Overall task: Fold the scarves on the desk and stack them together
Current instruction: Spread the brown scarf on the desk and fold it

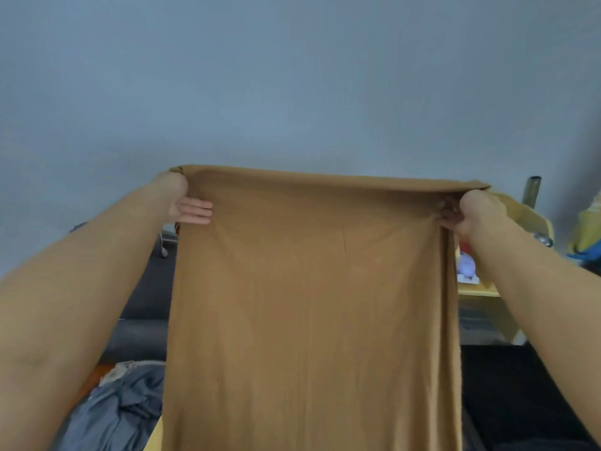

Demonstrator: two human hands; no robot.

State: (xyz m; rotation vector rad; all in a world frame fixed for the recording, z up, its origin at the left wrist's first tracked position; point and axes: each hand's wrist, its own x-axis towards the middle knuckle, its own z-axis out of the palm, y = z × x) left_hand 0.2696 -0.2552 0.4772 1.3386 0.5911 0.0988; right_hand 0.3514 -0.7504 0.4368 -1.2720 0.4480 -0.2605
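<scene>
Head view: we've got the tan scarf (pixel 312 304) held up in front of us, long axis hanging straight down, top edge level. Left hand (pixel 182 203) pinches the top left corner, right hand (pixel 468 213) grips the top right. A grey scarf (pixel 120 408) lies crumpled lower left.

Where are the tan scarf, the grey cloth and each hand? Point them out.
tan scarf (pixel 312 304), head view, middle of the hanging panel.
grey cloth (pixel 120 408), head view, crumpled folds at lower left.
left hand (pixel 185 203), head view, palm at the scarf's top corner.
right hand (pixel 468 211), head view, knuckles gripping the other corner.
</scene>
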